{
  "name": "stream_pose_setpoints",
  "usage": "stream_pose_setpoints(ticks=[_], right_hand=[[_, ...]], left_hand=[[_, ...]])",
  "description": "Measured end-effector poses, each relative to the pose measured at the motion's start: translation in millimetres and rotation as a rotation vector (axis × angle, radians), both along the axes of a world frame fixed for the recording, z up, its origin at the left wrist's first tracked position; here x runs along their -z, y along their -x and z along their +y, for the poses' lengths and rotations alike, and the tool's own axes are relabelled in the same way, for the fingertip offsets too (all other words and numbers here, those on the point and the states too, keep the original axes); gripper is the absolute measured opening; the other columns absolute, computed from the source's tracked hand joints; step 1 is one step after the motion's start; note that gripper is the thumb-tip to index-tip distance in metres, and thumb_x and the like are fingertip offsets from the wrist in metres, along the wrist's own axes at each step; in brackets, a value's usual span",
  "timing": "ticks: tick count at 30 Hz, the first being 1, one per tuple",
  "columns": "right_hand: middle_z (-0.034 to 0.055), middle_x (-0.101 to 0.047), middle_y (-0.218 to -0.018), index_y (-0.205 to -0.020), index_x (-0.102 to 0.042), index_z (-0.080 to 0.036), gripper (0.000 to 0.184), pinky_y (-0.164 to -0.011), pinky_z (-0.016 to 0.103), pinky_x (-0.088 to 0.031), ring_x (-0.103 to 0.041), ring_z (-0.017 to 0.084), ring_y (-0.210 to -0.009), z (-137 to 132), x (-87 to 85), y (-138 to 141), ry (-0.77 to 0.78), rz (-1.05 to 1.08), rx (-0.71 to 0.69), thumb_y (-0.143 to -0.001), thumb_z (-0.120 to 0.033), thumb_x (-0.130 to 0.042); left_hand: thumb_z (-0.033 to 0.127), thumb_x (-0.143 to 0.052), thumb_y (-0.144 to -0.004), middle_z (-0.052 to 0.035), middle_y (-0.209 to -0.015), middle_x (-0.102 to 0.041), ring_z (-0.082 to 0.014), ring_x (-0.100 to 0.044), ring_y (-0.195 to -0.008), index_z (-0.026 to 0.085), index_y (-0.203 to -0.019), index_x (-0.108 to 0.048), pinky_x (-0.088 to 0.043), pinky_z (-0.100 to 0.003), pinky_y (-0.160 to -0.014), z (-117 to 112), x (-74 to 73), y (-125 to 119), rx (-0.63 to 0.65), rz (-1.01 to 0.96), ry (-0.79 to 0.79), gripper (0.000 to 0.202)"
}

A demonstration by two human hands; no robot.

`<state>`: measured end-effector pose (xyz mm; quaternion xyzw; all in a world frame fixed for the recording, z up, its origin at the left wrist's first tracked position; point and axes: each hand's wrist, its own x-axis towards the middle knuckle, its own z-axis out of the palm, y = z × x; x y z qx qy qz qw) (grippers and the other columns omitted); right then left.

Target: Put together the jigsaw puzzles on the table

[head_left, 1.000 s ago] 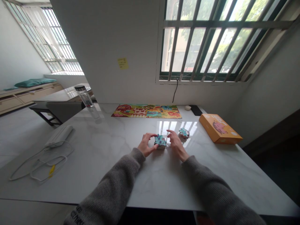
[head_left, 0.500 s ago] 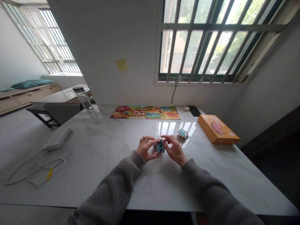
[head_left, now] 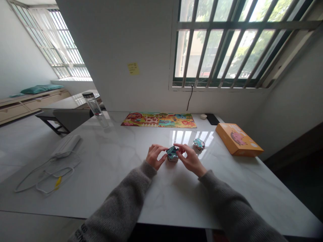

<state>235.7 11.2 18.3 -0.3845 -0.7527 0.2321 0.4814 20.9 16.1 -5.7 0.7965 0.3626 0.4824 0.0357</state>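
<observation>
The small stack of puzzle pieces at lower centre is partly hidden by the fingers of the right hand, so its count seems untellable. Writing on the yellow sticky note, upper middle, is too small to read; the left sleeve and right sleeve run off the bottom edge.

Left hand, right hand — spread slightly, puzzle-piece stack showing more between them;

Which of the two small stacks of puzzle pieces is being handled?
The nearer stack, held between the left hand and right hand; the other stack sits apart, untouched, nearer the orange box.
</observation>
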Motion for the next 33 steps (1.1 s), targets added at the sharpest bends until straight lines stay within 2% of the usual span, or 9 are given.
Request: stream_pose_setpoints(ticks=[3,7,11,14,19,23,28,33], right_hand=[[0.0033,-0.065,-0.08,-0.114,-0.071,-0.021,0.028,-0.07,0.033,-0.049,-0.055,0.017,-0.071,-2,-0.3,4,0.055,0.056,0.069,-0.093,-0.034,-0.058],[0.0035,-0.069,-0.077,-0.102,-0.073,-0.02,0.025,-0.066,0.031,-0.049,-0.057,0.017,-0.069,-7,3.1,13,0.107,0.143,0.111,-0.09,-0.039,-0.062],[0.0037,-0.07,-0.078,-0.094,-0.07,-0.019,0.024,-0.064,0.031,-0.048,-0.056,0.017,-0.067,-14,6.7,21,0.144,0.205,0.094,-0.088,-0.041,-0.065],[0.0034,-0.069,-0.077,-0.09,-0.068,-0.02,0.021,-0.065,0.031,-0.047,-0.056,0.017,-0.067,-17,7.2,21,0.113,0.171,0.103,-0.091,-0.04,-0.061],[0.0057,-0.069,-0.087,-0.093,-0.066,-0.02,0.016,-0.073,0.035,-0.048,-0.058,0.02,-0.078,-11,7.3,10,-0.016,0.037,0.161,-0.096,-0.029,-0.053],[0.0086,-0.066,-0.101,-0.099,-0.066,-0.022,0.014,-0.089,0.042,-0.049,-0.058,0.024,-0.099,-4,12.7,2,-0.092,-0.139,0.084,-0.094,-0.022,-0.053],[0.0111,-0.06,-0.121,-0.11,-0.064,-0.024,0.021,-0.101,0.05,-0.045,-0.053,0.028,-0.116,0,22.4,-2,-0.102,-0.267,0.054,-0.09,-0.022,-0.059],[0.0113,-0.061,-0.118,-0.112,-0.064,-0.024,0.024,-0.1,0.05,-0.046,-0.053,0.029,-0.114,1,22.3,-4,-0.117,-0.29,0.042,-0.088,-0.022,-0.061]], left_hand=[[0.025,-0.06,-0.086,-0.007,-0.104,-0.067,-0.025,-0.057,-0.099,0.023,-0.118,-0.063,-0.044,-0.041,-0.091,-3,-0.3,0,0.0,0.049,0.062,0.032],[0.036,-0.073,-0.075,-0.0087,-0.11,-0.065,-0.0285,-0.056,-0.103,0.022,-0.123,-0.059,-0.044,-0.043,-0.093,-5,-0.8,-2,0.01,0.081,0.092,0.052],[0.037,-0.073,-0.079,-0.0081,-0.105,-0.065,-0.0265,-0.057,-0.099,0.022,-0.117,-0.061,-0.045,-0.041,-0.091,-2,-4.2,3,0.005,0.054,0.05,0.043],[0.036,-0.073,-0.08,-0.0081,-0.105,-0.063,-0.0258,-0.055,-0.099,0.022,-0.118,-0.062,-0.046,-0.041,-0.092,0,-5.9,11,0.029,0.087,0.033,0.042],[0.042,-0.076,-0.079,-0.0083,-0.102,-0.061,-0.0251,-0.054,-0.095,0.02,-0.112,-0.063,-0.046,-0.04,-0.091,4,-0.7,32,0.106,0.15,0.097,0.042],[0.046,-0.079,-0.072,-0.0077,-0.103,-0.061,-0.0263,-0.053,-0.098,0.022,-0.106,-0.064,-0.045,-0.04,-0.092,3,8.0,51,0.144,0.256,0.246,0.044],[0.05,-0.085,-0.062,-0.0068,-0.109,-0.058,-0.0294,-0.052,-0.103,0.025,-0.098,-0.067,-0.041,-0.044,-0.092,-1,21.3,61,0.076,0.49,0.432,0.048],[0.052,-0.085,-0.058,-0.0056,-0.11,-0.057,-0.0289,-0.051,-0.103,0.027,-0.096,-0.067,-0.039,-0.044,-0.095,-4,27.5,58,0.027,0.518,0.429,0.05]])
